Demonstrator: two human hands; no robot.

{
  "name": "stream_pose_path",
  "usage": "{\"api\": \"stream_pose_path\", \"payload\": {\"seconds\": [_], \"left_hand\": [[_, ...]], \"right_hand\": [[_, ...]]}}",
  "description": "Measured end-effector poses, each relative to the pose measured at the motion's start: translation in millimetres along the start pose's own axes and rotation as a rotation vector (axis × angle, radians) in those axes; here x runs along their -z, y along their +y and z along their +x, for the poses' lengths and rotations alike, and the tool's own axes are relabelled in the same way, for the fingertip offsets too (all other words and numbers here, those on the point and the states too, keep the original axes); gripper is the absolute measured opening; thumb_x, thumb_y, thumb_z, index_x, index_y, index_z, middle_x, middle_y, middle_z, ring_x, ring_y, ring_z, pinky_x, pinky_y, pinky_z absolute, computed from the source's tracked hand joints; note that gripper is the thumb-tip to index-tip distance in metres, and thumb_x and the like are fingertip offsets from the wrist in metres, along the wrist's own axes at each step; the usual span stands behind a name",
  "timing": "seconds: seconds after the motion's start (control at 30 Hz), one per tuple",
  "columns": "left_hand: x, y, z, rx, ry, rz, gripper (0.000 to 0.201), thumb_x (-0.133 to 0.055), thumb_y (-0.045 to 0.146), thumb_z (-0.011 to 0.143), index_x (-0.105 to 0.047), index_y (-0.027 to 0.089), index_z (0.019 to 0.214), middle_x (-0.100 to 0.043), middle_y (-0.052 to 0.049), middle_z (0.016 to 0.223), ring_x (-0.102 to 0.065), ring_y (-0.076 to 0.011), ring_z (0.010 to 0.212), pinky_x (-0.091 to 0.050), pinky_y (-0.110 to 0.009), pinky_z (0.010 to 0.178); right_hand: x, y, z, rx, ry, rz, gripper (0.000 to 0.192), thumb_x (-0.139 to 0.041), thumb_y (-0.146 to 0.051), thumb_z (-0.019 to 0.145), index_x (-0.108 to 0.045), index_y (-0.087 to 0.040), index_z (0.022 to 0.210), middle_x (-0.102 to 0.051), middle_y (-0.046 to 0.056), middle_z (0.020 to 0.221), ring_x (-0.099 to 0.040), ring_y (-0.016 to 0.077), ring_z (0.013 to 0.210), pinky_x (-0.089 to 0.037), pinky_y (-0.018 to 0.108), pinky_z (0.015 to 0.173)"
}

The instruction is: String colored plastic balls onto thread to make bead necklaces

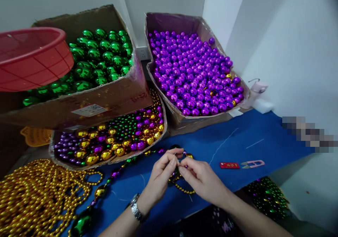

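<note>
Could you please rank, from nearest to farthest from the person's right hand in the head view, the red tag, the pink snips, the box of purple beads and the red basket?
From the right hand:
1. Red tag, just to its right on the blue cloth.
2. Pink snips, right beside the tag, farther right.
3. Box of purple beads, behind, against the wall.
4. Red basket, far back left, above the green beads.

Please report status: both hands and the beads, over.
Left hand and right hand pinch bead strand together. Strand lies on blue table. Nothing blocks.
</note>
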State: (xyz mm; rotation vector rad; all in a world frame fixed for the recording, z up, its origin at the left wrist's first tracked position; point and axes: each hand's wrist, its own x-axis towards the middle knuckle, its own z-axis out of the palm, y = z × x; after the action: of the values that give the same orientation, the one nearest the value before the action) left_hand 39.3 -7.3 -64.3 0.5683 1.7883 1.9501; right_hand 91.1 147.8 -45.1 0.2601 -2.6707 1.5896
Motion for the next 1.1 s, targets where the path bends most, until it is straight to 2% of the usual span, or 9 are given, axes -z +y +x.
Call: {"api": "stream_pose_path", "payload": {"seconds": [0.13, 0.33, 0.5, 0.57, 0.67, 0.73, 0.87, 0.97, 1.1], "left_hand": [[-5.2, -4.7, -1.8, -0.005, -0.06, -0.107, 0.015, -0.047, 0.03, 0.09, -0.048, 0.021, 0.102, -0.055, -0.005, 0.107, -0.05, -0.0202, 0.104, -0.04, -0.033, 0.09], [-11.8, -9.3, -1.0, -0.055, -0.119, 0.081, 0.038, -0.066, 0.023, 0.077, -0.044, 0.022, 0.109, -0.056, -0.005, 0.108, -0.052, -0.0217, 0.103, -0.04, -0.033, 0.089], [-20.0, -15.9, 1.6, -0.094, -0.074, 0.29, 0.015, -0.056, 0.024, 0.085, -0.052, 0.019, 0.099, -0.058, -0.004, 0.095, -0.055, -0.0172, 0.088, -0.042, -0.029, 0.082], [-19.3, -16.2, 1.5, -0.059, -0.047, 0.257, 0.011, -0.054, 0.024, 0.086, -0.052, 0.02, 0.095, -0.059, -0.004, 0.093, -0.055, -0.0165, 0.085, -0.043, -0.028, 0.08], [-14.0, -13.7, 0.1, 0.013, -0.026, 0.091, 0.024, -0.055, 0.025, 0.086, -0.047, 0.021, 0.108, -0.062, -0.005, 0.099, -0.059, -0.0193, 0.092, -0.044, -0.031, 0.082], [-9.5, -12.2, -0.5, 0.053, -0.011, 0.031, 0.027, -0.055, 0.026, 0.086, -0.048, 0.022, 0.111, -0.064, -0.006, 0.1, -0.061, -0.0204, 0.092, -0.046, -0.032, 0.082], [-2.8, -15.5, 3.0, 0.134, -0.013, 0.101, 0.017, -0.062, 0.027, 0.081, -0.062, 0.019, 0.096, -0.067, -0.005, 0.094, -0.063, -0.0199, 0.088, -0.047, -0.028, 0.079], [0.2, -23.6, 8.7, 0.2, -0.006, 0.109, 0.017, -0.068, 0.028, 0.075, -0.065, 0.02, 0.09, -0.069, -0.003, 0.092, -0.064, -0.0192, 0.087, -0.049, -0.025, 0.078], [7.6, -35.3, 14.3, 0.271, 0.04, 0.046, 0.024, -0.071, 0.031, 0.072, -0.066, 0.021, 0.093, -0.069, -0.004, 0.098, -0.065, -0.0204, 0.089, -0.051, -0.026, 0.079]], "right_hand": [[7.8, -1.7, 6.5, -0.034, 0.062, 0.074, 0.016, -0.044, -0.028, 0.093, -0.054, -0.02, 0.082, -0.05, -0.005, 0.06, -0.046, 0.0097, 0.054, -0.028, 0.021, 0.051], [9.2, -5.0, 11.4, -0.046, 0.1, 0.194, 0.018, -0.047, -0.031, 0.092, -0.054, -0.02, 0.079, -0.05, -0.005, 0.06, -0.046, 0.0094, 0.055, -0.031, 0.02, 0.051], [5.4, -6.3, 20.0, -0.148, 0.153, 0.655, 0.021, -0.05, -0.036, 0.09, -0.053, -0.019, 0.078, -0.043, -0.007, 0.052, -0.039, 0.0073, 0.047, -0.032, 0.019, 0.048], [6.6, -3.6, 26.4, -0.166, 0.217, 0.837, 0.021, -0.054, -0.037, 0.088, -0.053, -0.018, 0.079, -0.041, -0.008, 0.051, -0.038, 0.0068, 0.046, -0.032, 0.019, 0.047], [9.3, 7.5, 38.7, -0.179, 0.32, 0.94, 0.023, -0.057, -0.041, 0.085, -0.051, -0.019, 0.08, -0.038, -0.008, 0.055, -0.04, 0.0065, 0.047, -0.035, 0.019, 0.047], [8.0, 19.3, 47.7, -0.19, 0.38, 0.943, 0.026, -0.057, -0.045, 0.083, -0.048, -0.02, 0.08, -0.035, -0.009, 0.057, -0.04, 0.0065, 0.048, -0.037, 0.018, 0.048], [-4.4, 47.8, 58.9, -0.213, 0.461, 0.823, 0.032, -0.049, -0.053, 0.084, -0.044, -0.021, 0.081, -0.031, -0.009, 0.056, -0.041, 0.0073, 0.047, -0.04, 0.019, 0.047], [-5.6, 69.9, 51.6, -0.21, 0.461, 0.607, 0.033, -0.04, -0.053, 0.088, -0.049, -0.021, 0.087, -0.043, -0.006, 0.06, -0.05, 0.0096, 0.053, -0.046, 0.023, 0.053], [33.8, 101.7, 5.3, -0.21, 0.42, 0.175, 0.026, -0.05, -0.04, 0.088, -0.056, -0.024, 0.108, -0.06, 0.004, 0.101, -0.059, 0.0149, 0.082, -0.048, 0.03, 0.075]]}}
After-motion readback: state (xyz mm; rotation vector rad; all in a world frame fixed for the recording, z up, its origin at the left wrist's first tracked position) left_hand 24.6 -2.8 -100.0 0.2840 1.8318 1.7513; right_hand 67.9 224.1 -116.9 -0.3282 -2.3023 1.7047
